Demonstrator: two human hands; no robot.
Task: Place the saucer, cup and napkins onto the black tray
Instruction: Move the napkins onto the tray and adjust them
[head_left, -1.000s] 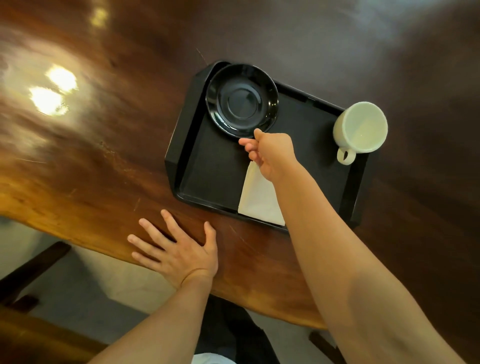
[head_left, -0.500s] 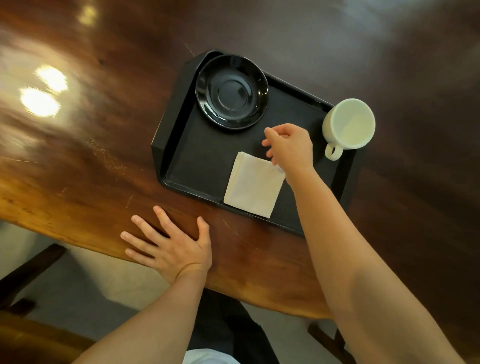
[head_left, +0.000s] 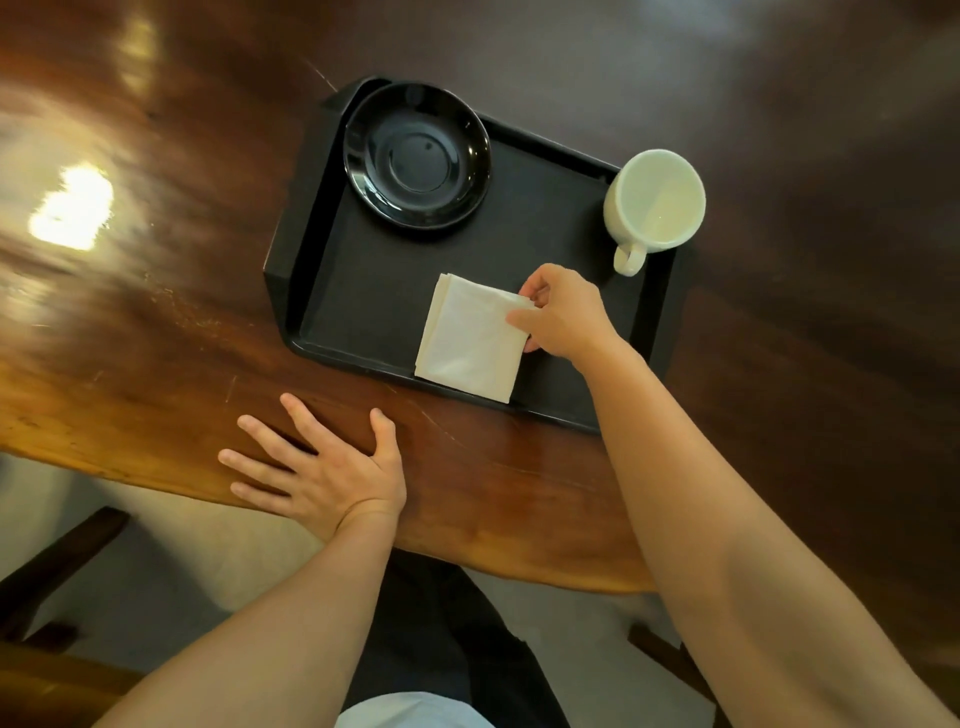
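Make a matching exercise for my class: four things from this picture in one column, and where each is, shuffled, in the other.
Things:
1. saucer
2. cup
3. napkins
4. left hand

Places:
A. flat on the table, near its front edge
B. far left corner of the tray
C. near edge of the tray, pinched by the right hand
D. far right corner of the tray

Pairs: 1-B, 2-D, 3-C, 4-A

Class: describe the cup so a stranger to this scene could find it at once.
Start at the black tray on the wooden table. At its far right corner stands the cup. It alone is white and upright, with a handle; the saucer is black, the napkins flat.
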